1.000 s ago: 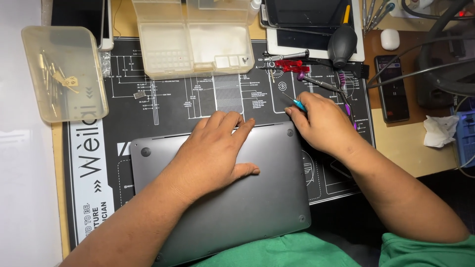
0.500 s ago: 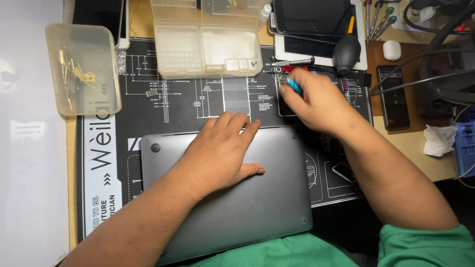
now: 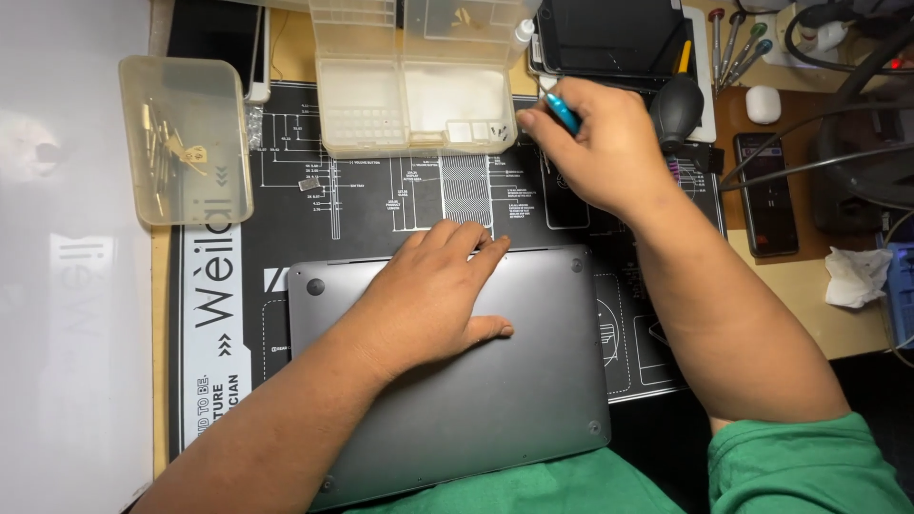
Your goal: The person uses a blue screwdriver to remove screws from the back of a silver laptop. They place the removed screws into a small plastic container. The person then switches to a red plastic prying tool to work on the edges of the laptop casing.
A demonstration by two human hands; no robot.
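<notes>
Left hand (image 3: 433, 295) lay flat, fingers spread, holding nothing, on grey metal laptop underside (image 3: 495, 400). Right hand (image 3: 600, 143) pinched blue-handled screwdriver (image 3: 564, 114) beside clear plastic compartment box (image 3: 409, 100).

A: What colours are on the bench?

B: A plain dark grey laptop (image 3: 476, 381) lies on a black work mat (image 3: 371, 205) printed with fine white line diagrams and a white strip at its left edge.

A: And the containers?

B: A clear, milky-white parts box (image 3: 409, 95), and a yellowish translucent tray (image 3: 186, 138) holding brass-coloured bits.

A: Anything bright?

B: The right hand (image 3: 609, 143) holds a blue-handled tool (image 3: 564, 114). The sleeve (image 3: 809, 471) is green, and the tabletop (image 3: 790, 305) is tan.
</notes>
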